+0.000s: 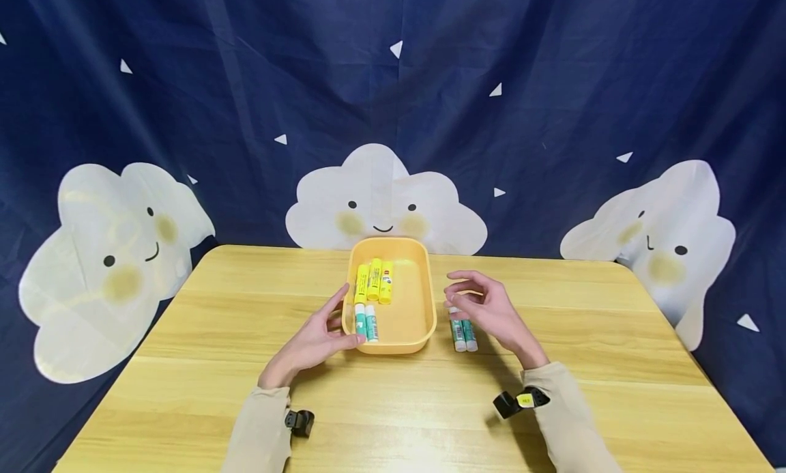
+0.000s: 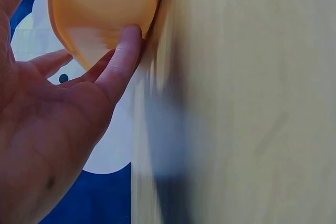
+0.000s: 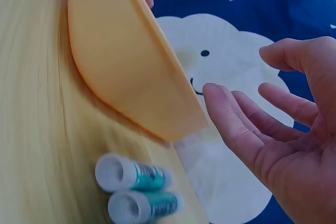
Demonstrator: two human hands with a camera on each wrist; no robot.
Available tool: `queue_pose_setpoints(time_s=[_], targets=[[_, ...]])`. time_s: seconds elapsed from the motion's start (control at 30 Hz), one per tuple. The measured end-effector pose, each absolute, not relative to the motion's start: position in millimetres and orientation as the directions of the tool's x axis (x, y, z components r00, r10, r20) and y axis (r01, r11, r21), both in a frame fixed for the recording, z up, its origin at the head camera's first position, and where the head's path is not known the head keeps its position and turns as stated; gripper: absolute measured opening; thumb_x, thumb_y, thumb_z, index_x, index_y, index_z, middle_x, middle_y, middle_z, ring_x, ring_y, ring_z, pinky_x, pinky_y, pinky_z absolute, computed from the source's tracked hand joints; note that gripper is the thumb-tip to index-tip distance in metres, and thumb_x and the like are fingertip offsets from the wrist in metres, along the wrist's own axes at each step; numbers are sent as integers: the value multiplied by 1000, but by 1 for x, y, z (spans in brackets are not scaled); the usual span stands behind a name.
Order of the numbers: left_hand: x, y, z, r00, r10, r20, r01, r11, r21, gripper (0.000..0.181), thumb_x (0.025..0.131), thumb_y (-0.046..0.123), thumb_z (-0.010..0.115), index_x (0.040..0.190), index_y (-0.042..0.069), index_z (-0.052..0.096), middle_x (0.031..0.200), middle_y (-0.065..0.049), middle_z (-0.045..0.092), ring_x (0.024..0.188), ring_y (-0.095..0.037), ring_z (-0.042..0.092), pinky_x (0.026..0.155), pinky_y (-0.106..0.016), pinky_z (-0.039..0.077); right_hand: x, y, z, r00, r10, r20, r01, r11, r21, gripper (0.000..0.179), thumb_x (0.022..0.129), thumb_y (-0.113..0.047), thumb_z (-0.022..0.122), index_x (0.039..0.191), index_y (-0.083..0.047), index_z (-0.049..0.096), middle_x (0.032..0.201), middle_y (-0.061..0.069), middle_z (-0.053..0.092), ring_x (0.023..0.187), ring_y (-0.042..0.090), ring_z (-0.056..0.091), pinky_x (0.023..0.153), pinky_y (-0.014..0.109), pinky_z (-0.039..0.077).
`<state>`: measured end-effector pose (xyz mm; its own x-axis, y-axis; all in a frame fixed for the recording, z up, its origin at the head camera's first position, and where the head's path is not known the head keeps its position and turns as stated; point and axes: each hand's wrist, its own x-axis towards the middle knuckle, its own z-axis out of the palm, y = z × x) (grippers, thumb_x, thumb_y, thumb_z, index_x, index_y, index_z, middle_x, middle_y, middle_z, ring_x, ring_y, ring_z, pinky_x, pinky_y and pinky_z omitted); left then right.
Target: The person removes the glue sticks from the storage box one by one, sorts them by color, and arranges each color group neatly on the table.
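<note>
A peach-orange plastic basket (image 1: 408,343) stands on the table, and my left hand (image 1: 313,336) holds its near left corner, thumb at the front rim, fingers along the left wall (image 2: 110,3). Inside, at the left, lie three yellow glue sticks (image 1: 374,282) in a row, with two teal-and-white glue sticks (image 1: 371,323) nearer me. To the right of the basket, two more teal glue sticks (image 3: 152,177) lie side by side on the wood. My right hand (image 1: 491,312) hovers over their far ends, fingers loosely bent and apart, holding nothing (image 3: 294,119).
The pale wooden table (image 1: 202,364) reaches back to a dark blue curtain (image 1: 245,84) with smiling white clouds. A small black camera sits on each wrist. The right half of the basket's floor (image 1: 413,289) shows bare.
</note>
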<state>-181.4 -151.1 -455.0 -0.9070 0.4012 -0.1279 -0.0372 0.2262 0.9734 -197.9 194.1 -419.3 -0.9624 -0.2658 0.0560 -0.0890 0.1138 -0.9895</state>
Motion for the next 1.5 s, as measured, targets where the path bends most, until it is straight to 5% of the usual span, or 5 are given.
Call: queue_pose_setpoints(time_s=[0.5,0.77,1.5], targets=[[-184,-150,-455,-908,400,-121,-23,242,970,107,88,14,81,167,20,8,161,-23,33,134,-38,56,99,-33,58,-204,156,-411,-941,-336,52,-76,60,-995,41,98,-8,66,138,-2,56,126,28,62,107,44,70,85,53,62],[-184,-150,-455,-906,405,-127,-28,242,970,108,88,14,81,167,18,7,161,-24,33,134,-39,56,99,-34,58,-209,143,-419,-921,-384,57,-76,34,-997,40,97,-6,65,136,0,56,128,36,58,108,44,69,86,57,61],[-182,-151,-455,-905,405,-133,-34,242,970,106,89,17,81,167,21,8,165,-21,27,136,-38,54,99,-34,58,-217,103,-421,-883,-457,-105,54,124,-991,46,98,-6,62,141,4,50,124,29,62,113,49,64,86,53,62]])
